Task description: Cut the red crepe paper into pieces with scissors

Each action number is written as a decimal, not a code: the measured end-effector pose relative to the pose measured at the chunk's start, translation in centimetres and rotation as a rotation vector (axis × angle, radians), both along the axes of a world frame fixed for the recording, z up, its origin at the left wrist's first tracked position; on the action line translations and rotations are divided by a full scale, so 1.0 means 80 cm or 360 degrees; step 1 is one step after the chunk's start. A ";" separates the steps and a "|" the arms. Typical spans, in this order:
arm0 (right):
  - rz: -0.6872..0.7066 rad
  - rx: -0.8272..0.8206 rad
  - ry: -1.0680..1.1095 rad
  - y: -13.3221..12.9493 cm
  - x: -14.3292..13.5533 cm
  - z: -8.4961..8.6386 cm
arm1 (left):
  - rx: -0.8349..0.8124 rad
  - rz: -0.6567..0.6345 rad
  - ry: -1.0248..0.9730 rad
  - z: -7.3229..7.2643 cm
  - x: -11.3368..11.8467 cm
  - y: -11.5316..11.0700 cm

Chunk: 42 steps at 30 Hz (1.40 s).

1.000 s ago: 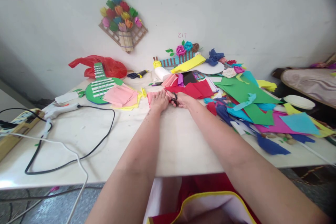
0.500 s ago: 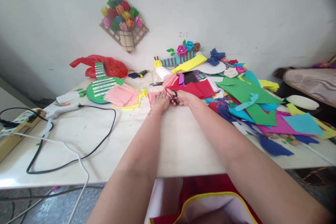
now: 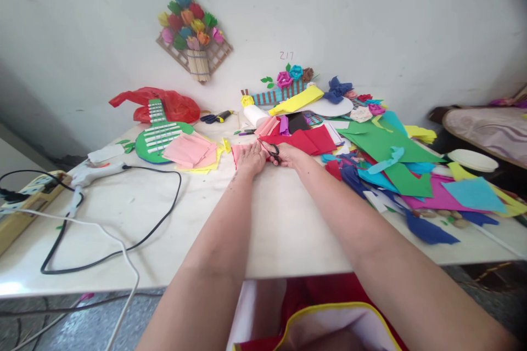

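Observation:
Near the middle of the table, my left hand [image 3: 252, 159] lies flat, its fingers pressing on a pink paper piece [image 3: 237, 152] with red along its edge. Just to its right, my right hand [image 3: 288, 155] is closed around black-handled scissors [image 3: 273, 152]. Their blades point up and left, at the right end of the pink paper, beside my left fingers. Red paper [image 3: 307, 141] lies behind my right hand. Left of the hands are stacked pink sheets [image 3: 191, 151] over yellow paper.
A glue gun [image 3: 96, 174] with a looping black cable lies left, near a power strip [image 3: 35, 197]. A green guitar-shaped board [image 3: 160, 140] and red plastic bag [image 3: 181, 105] stand behind. Coloured paper scraps [image 3: 391, 142] cover the right side. A flower craft [image 3: 193, 27] hangs on the wall.
The scissors and my right hand have shifted very slightly, with the handles a little lower. My left hand stays on the pink paper.

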State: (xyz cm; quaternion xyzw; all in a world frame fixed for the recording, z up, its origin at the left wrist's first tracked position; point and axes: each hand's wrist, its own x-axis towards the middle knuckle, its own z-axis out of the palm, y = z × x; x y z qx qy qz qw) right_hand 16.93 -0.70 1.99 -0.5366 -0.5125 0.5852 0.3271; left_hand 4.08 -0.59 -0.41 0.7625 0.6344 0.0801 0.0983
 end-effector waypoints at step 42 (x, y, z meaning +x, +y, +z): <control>0.0082 -0.0047 -0.0143 0.009 0.002 0.014 | 0.0024 -0.0014 -0.0032 0.000 0.000 0.000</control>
